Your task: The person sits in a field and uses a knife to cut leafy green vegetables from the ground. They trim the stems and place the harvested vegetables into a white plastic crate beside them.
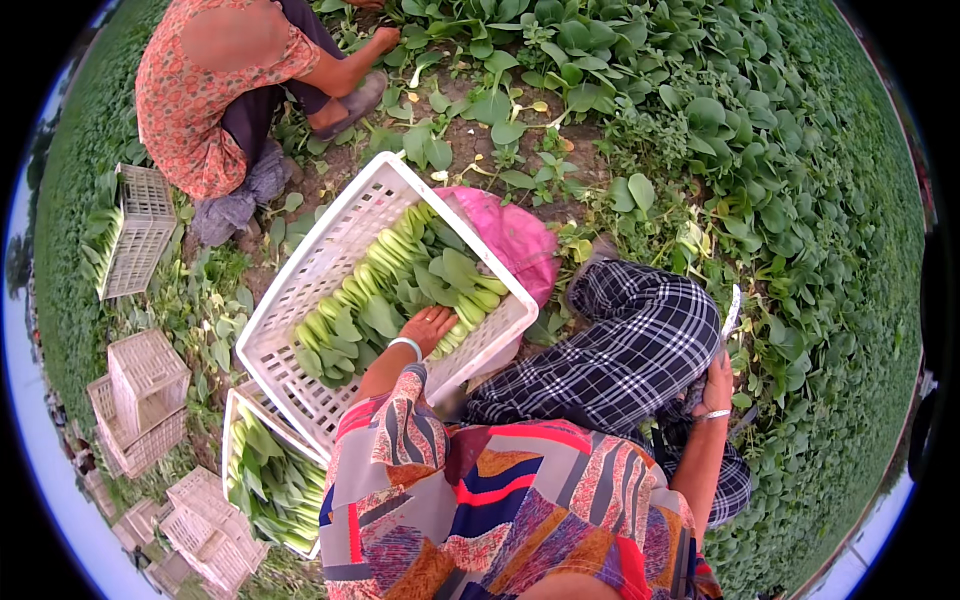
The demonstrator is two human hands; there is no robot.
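A white plastic crate stands tilted before me, partly filled with rows of leafy greens with pale stems. My left hand lies on the greens inside, palm down with its fingers together; whether it grips any is hidden. At my right knee, my right hand is closed around the handle of a knife, its pale blade pointing away from me. Beside the crate's far right side lies a pink sack or cloth.
A co-worker squats at the upper left, reaching into the plants. A full crate stands near my left side. Other crates stand farther left, some stacked. Leafy plants grow densely on the right; loose leaves litter the soil ahead.
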